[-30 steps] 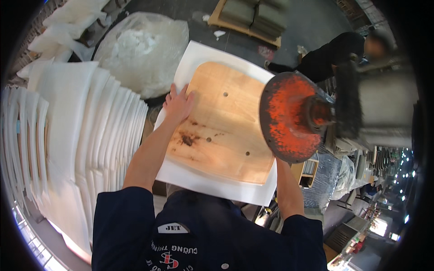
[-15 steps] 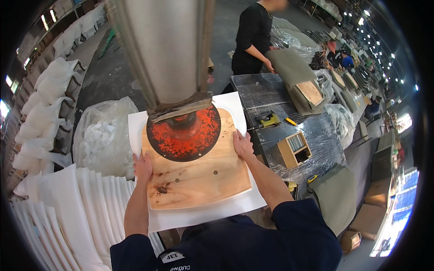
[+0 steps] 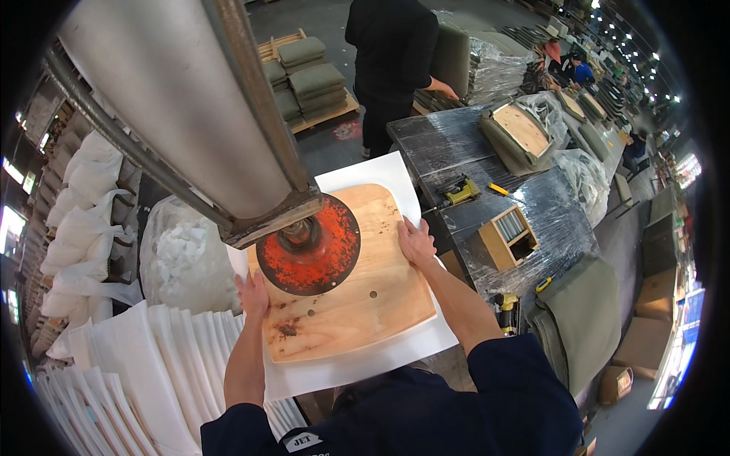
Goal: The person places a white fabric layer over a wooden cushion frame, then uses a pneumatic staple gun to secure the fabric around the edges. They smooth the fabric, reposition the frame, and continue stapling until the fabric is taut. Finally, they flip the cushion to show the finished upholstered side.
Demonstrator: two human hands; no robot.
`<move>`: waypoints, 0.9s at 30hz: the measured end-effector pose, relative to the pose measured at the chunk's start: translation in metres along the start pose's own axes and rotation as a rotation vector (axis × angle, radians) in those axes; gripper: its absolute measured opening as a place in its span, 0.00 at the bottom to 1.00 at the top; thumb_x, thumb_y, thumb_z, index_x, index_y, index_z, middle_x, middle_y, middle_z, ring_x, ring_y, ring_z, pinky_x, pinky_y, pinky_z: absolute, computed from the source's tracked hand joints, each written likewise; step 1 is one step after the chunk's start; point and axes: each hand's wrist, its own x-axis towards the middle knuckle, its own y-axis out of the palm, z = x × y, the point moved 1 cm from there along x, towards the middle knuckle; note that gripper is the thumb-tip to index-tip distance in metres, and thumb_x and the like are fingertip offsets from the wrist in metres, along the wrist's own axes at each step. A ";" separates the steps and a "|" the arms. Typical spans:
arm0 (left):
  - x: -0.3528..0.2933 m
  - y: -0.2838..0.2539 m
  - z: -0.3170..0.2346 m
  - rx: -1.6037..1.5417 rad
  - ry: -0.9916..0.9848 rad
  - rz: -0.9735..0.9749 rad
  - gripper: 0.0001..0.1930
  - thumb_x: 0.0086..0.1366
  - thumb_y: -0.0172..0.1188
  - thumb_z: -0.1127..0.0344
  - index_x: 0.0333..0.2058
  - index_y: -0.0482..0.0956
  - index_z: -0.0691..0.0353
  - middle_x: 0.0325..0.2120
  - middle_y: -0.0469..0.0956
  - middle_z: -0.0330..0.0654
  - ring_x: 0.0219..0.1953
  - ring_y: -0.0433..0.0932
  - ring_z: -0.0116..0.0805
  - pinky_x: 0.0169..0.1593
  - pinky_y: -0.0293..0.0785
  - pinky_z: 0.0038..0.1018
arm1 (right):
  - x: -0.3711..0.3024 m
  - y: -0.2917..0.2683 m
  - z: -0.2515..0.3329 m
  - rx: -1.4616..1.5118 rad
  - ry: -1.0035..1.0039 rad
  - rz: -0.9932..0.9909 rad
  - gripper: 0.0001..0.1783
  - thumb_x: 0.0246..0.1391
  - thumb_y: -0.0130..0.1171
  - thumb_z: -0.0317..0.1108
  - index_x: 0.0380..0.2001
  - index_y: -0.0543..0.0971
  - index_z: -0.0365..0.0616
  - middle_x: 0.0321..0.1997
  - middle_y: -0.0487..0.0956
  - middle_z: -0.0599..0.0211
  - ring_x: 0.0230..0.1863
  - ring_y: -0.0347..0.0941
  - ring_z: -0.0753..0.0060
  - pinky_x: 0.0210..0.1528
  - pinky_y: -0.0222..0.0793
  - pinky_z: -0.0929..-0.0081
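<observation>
Hands [image 3: 254, 295] [image 3: 416, 242] flat and open on wooden board [image 3: 357, 304], its top under red disc [image 3: 308, 245].

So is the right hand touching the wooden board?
Touching. The head view shows the right hand lying flat on the board at its right edge, with no gap.

One curved plywood seat panel [image 3: 357, 296] lies on one white foam sheet [image 3: 365, 361], with one red-stained round press disc [image 3: 308, 245] above it. Two bare hands rest on the panel: left hand [image 3: 253, 292] at nine o'clock, right hand [image 3: 416, 242] at three. One yellow staple gun [image 3: 458, 193] lies at one o'clock, beside one small wooden box [image 3: 506, 237].
</observation>
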 end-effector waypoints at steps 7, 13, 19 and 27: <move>0.005 0.001 0.003 -0.040 0.081 -0.060 0.33 0.70 0.42 0.34 0.70 0.62 0.36 0.75 0.48 0.49 0.70 0.55 0.64 0.68 0.52 0.63 | 0.006 0.010 -0.008 -0.031 0.001 -0.053 0.35 0.62 0.37 0.71 0.69 0.67 0.81 0.80 0.50 0.62 0.71 0.56 0.33 0.68 0.53 0.32; -0.012 -0.012 -0.019 -0.007 0.033 -0.045 0.33 0.70 0.43 0.35 0.70 0.62 0.35 0.74 0.49 0.49 0.70 0.57 0.64 0.68 0.54 0.61 | 0.006 0.009 -0.013 -0.035 -0.063 -0.063 0.36 0.63 0.36 0.72 0.69 0.67 0.77 0.79 0.51 0.55 0.71 0.56 0.30 0.71 0.54 0.42; -0.008 -0.013 -0.006 -0.024 0.014 -0.076 0.33 0.69 0.43 0.33 0.70 0.62 0.33 0.74 0.49 0.48 0.69 0.57 0.65 0.67 0.54 0.61 | 0.021 0.022 -0.018 -0.040 -0.112 -0.059 0.37 0.62 0.35 0.74 0.69 0.67 0.77 0.79 0.51 0.54 0.71 0.57 0.30 0.71 0.55 0.42; -0.011 -0.016 -0.019 -0.037 -0.013 -0.050 0.36 0.67 0.41 0.30 0.71 0.62 0.33 0.75 0.48 0.49 0.71 0.54 0.65 0.69 0.50 0.62 | 0.042 0.023 -0.032 -0.083 -0.209 -0.079 0.40 0.63 0.32 0.71 0.71 0.67 0.66 0.77 0.53 0.39 0.76 0.50 0.36 0.74 0.50 0.49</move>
